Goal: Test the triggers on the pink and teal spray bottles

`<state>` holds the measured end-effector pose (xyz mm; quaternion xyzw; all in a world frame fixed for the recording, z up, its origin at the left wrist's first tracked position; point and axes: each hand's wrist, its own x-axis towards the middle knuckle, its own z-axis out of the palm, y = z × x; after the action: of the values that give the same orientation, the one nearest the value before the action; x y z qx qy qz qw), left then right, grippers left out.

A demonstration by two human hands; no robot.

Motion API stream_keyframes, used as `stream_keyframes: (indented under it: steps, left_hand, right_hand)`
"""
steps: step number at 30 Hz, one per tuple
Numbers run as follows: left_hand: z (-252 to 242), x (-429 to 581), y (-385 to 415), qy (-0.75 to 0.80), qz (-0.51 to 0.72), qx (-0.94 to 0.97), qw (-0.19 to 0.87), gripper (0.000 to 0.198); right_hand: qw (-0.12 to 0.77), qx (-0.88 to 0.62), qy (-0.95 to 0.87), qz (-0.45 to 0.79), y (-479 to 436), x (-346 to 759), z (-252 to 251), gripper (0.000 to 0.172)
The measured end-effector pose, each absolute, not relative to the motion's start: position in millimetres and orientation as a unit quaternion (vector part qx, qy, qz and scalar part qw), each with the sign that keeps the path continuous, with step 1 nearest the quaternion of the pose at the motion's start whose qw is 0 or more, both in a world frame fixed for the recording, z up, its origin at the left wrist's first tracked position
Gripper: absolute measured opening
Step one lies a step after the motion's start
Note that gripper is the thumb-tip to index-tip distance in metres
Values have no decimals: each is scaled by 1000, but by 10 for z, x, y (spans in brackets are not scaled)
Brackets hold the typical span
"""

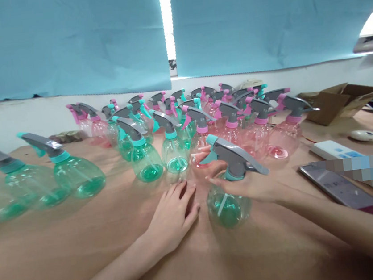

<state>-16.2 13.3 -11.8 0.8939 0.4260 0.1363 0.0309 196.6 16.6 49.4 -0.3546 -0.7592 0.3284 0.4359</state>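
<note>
My right hand (242, 184) is wrapped round the neck of a green spray bottle (230, 211) with a grey and turquoise trigger head. The bottle is upright, just right of the middle of the table (146, 261). To its left, my left hand (176, 211) lies flat on the wood with fingers stretched out, holding nothing. Beyond both hands, a green spray bottle (175, 157) and a pink spray bottle (203, 140) stand side by side in the front of a crowded group.
Three more green spray bottles (79, 177) stand at the left. A phone (348, 198), a white power strip (338, 152), a white computer mouse (364, 136) and an open cardboard box (340, 102) lie at the right. Blue curtains (61, 42) hang behind.
</note>
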Motion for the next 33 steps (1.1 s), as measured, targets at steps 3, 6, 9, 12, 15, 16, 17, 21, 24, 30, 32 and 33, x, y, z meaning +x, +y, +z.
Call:
stream_keyframes:
  steps: [3, 6, 9, 12, 15, 16, 17, 21, 24, 30, 32, 33]
  left_hand:
    - [-107, -190, 147, 418, 137, 898, 31, 41]
    - [-118, -201, 151, 417, 140, 898, 30, 41]
    - [-127, -203, 148, 419, 140, 896, 33, 41]
    - [-126, -205, 143, 420, 136, 896, 35, 41]
    - [-123, -208, 140, 421, 137, 896, 32, 41]
    - [-122, -208, 140, 421, 139, 896, 31, 40]
    - [-122, -207, 140, 421, 141, 896, 30, 40]
    - [-120, -197, 142, 421, 149, 894, 39, 39]
    - [-121, -183, 141, 423, 150, 893, 39, 39]
    - [-129, -167, 134, 428, 139, 892, 36, 40]
    - [-131, -162, 135, 430, 140, 891, 37, 40]
    - [-131, -158, 138, 429, 140, 891, 38, 41]
  right_hand:
    - [438, -351, -745, 361, 166, 1972, 496, 25]
    - [438, -346, -745, 366, 171, 1983, 472, 25]
    - [446, -347, -747, 349, 172, 1989, 453, 21]
    - [442, -363, -751, 329, 175, 1993, 440, 9]
    - [444, -360, -751, 330, 179, 1996, 426, 6]
    - [447, -354, -751, 332, 179, 1996, 423, 7]
    - [451, -350, -750, 334, 179, 1995, 423, 9]
    - [446, -351, -745, 351, 170, 1981, 453, 17]
    - [442, -351, -739, 367, 164, 1969, 484, 20]
    - [442, -334, -749, 363, 161, 1981, 509, 22]
    - [440, -334, -750, 364, 158, 1990, 510, 26]
    - [439, -336, -750, 363, 157, 1993, 510, 26]
